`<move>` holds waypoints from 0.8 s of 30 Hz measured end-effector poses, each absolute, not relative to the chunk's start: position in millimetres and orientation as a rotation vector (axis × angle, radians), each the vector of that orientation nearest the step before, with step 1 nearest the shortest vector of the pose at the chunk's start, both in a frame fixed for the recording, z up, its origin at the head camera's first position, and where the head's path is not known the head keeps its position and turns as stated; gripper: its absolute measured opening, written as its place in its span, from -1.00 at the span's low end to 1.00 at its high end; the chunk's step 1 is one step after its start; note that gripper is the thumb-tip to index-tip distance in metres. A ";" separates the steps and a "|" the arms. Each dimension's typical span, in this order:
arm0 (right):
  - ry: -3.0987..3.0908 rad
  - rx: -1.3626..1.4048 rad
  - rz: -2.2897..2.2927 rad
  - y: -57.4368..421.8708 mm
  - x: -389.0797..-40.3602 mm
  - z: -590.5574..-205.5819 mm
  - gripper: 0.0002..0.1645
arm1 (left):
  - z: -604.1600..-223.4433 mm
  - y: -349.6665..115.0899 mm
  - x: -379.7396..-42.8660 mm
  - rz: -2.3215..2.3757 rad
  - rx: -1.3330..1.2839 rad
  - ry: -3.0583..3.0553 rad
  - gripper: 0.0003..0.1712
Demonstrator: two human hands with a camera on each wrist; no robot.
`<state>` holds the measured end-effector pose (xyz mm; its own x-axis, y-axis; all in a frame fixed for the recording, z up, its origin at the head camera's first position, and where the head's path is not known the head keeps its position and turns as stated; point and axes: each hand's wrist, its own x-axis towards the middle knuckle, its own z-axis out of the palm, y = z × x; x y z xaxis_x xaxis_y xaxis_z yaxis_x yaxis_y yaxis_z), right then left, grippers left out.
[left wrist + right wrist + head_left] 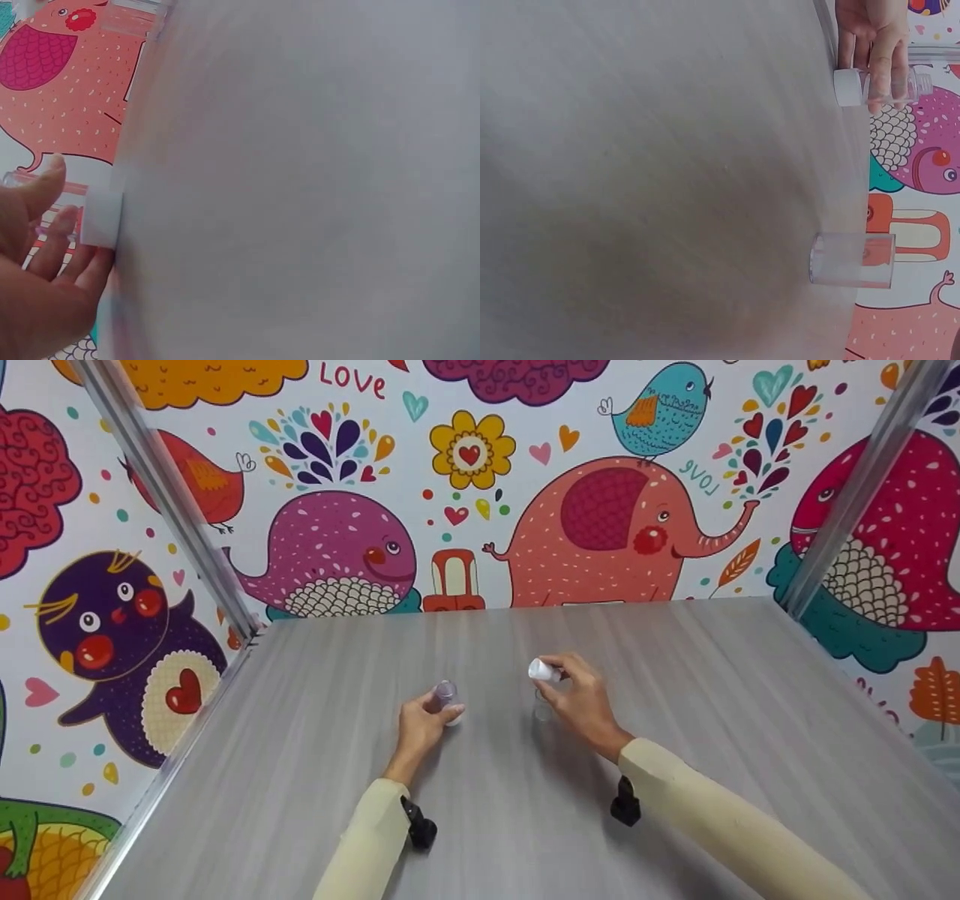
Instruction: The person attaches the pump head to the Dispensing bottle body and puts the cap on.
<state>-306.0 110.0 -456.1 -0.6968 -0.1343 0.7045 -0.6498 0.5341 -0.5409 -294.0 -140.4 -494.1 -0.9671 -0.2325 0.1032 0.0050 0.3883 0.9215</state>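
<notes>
Near the middle of the table my left hand (pixel 425 724) holds a small clear bottle (pixel 447 692) upright, thumb on one side and fingers on the other. The right wrist view shows this bottle's white base (pixel 847 88) at the tabletop and a bare threaded neck (pixel 924 84). My right hand (pixel 587 701) pinches a white cap (pixel 541 670) between thumb and fingers, tilted with its round end toward the left. Below it a clear plastic cylinder (pixel 853 260) stands on the table, partly hidden by the right hand in the head view.
The grey wood-grain table (pixel 480 810) meets a wall (pixel 469 532) printed with cartoon animals at the back. Metal frame posts rise at the left (pixel 165 487) and right (pixel 855 487) corners. A small black wrist camera (pixel 420 826) sits on each sleeve.
</notes>
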 end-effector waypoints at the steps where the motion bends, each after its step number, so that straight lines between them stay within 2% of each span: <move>1: -2.173 0.636 1.112 109.3 -305.5 -456.4 -0.60 | -494.3 -140.1 -294.2 -1.609 0.194 -2.430 -0.51; 24: -2.204 0.660 1.145 93.3 -305.3 -455.4 -0.59 | -494.0 -140.3 -293.3 -1.631 0.182 -2.408 -0.52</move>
